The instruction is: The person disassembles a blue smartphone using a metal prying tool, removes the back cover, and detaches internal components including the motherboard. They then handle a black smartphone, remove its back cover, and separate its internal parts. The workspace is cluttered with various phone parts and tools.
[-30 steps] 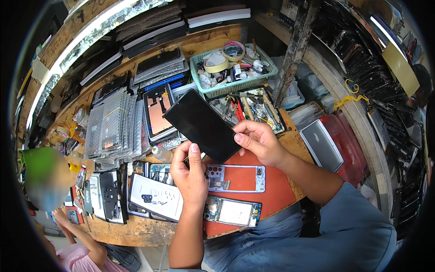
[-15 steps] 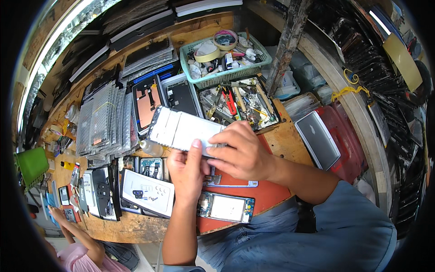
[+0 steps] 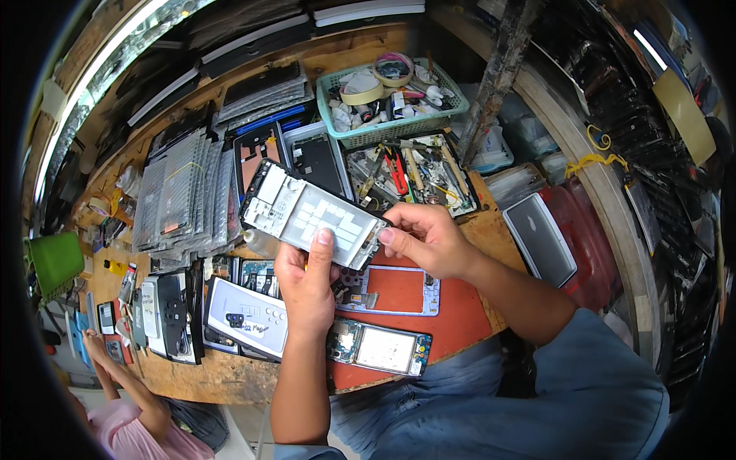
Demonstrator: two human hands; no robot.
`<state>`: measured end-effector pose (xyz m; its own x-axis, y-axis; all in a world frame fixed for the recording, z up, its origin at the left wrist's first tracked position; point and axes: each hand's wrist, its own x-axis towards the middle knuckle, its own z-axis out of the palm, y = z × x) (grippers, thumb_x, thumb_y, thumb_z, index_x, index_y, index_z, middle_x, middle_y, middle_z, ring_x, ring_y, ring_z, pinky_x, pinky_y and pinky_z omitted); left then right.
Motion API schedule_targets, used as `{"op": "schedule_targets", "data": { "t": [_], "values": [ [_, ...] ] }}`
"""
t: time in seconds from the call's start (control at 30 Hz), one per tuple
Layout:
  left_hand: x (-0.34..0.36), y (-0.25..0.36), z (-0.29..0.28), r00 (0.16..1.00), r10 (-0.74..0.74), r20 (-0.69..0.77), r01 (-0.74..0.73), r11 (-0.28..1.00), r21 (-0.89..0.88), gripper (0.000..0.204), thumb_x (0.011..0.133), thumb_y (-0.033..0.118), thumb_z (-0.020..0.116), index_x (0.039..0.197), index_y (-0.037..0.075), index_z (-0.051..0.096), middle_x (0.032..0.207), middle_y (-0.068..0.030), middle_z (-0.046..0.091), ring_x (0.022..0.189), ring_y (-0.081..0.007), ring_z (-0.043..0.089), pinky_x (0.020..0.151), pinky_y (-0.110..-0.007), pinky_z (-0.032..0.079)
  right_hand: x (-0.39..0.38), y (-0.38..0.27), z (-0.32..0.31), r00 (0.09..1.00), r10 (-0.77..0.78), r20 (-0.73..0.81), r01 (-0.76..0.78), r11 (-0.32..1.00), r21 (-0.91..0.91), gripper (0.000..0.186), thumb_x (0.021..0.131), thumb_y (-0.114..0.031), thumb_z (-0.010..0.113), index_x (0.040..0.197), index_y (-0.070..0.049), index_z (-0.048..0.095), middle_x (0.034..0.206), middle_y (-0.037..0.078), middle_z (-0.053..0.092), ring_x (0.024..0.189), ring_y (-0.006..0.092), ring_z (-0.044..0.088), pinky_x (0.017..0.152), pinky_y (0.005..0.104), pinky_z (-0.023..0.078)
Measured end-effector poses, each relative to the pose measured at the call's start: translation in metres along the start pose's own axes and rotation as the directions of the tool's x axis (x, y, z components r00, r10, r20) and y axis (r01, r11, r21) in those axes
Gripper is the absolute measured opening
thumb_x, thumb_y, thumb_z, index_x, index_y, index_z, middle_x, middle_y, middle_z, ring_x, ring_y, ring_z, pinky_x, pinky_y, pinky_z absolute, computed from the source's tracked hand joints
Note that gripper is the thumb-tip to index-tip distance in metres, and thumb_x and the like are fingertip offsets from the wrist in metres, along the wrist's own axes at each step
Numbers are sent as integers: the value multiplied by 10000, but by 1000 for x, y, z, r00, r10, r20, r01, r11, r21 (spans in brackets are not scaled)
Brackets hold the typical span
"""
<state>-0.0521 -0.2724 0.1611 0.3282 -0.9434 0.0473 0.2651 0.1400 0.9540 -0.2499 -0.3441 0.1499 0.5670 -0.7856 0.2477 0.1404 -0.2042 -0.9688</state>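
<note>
My left hand (image 3: 307, 284) is closed round a black-edged phone frame (image 3: 331, 222), thumb across its pale silver inner face. The frame is tilted above the workbench. At the frame's right end, my right hand (image 3: 431, 241) pinches the corner with thumb and forefinger; whether a small part sits between them is hidden. Under my hands, a lavender phone frame (image 3: 434, 295) with a flex cable lies on a red mat (image 3: 464, 322). Nearer me rests an opened phone (image 3: 383, 350) with its circuit board and white battery area exposed.
Left of my left hand lie a pale phone back cover (image 3: 244, 316) and several phone parts. Stacks of bubble-wrapped panels (image 3: 170, 192) stand behind. A tool tray (image 3: 414, 172) and a green basket (image 3: 399, 126) sit at the back. Another person's arm (image 3: 126, 379) shows lower left.
The phone frame has turned to show more of its inner face, and its right end has dropped lower. My right hand has shifted from over its face to the corner.
</note>
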Motion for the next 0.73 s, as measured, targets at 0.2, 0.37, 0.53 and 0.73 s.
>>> {"op": "schedule_targets", "data": {
  "t": [0.2, 0.37, 0.53, 0.73],
  "values": [
    [1, 0, -1, 999, 1, 38, 0, 1000, -25, 256, 1079, 276, 716, 1176, 45, 663, 936, 19, 707, 674, -6, 524, 555, -196, 375, -2, 1, -2, 999, -45, -5, 45, 995, -92, 198, 1072, -174, 708, 952, -32, 642, 763, -66, 587, 665, 2, 475, 564, 230, 395],
    [1, 3, 1, 1000, -3, 26, 4, 1000, -23, 252, 1077, 263, 719, 1173, 36, 666, 955, 13, 716, 704, -13, 558, 576, -204, 407, -4, 5, -5, 999, -37, 34, 40, 995, -93, 248, 1072, -189, 710, 893, -60, 596, 734, -82, 521, 639, 0, 425, 536, 233, 337],
    [0, 0, -2, 998, -10, 56, 11, 1000, -26, 268, 1074, 258, 714, 1189, 20, 667, 973, -5, 717, 721, -38, 566, 583, -219, 426, -4, 9, -2, 998, -52, -23, 51, 998, -42, 217, 1080, -183, 694, 930, -59, 598, 762, -80, 529, 680, 5, 439, 580, 233, 357],
    [4, -11, -10, 996, 9, 85, 20, 945, -327, 552, 1065, 544, 579, 1259, 34, 665, 1013, -52, 736, 708, -103, 595, 535, -258, 418, 1, 14, -8, 930, -1, -369, 72, 981, 179, 227, 1164, -237, 503, 1069, -47, 582, 864, -12, 629, 779, 42, 564, 704, 223, 477]
  ]
}}
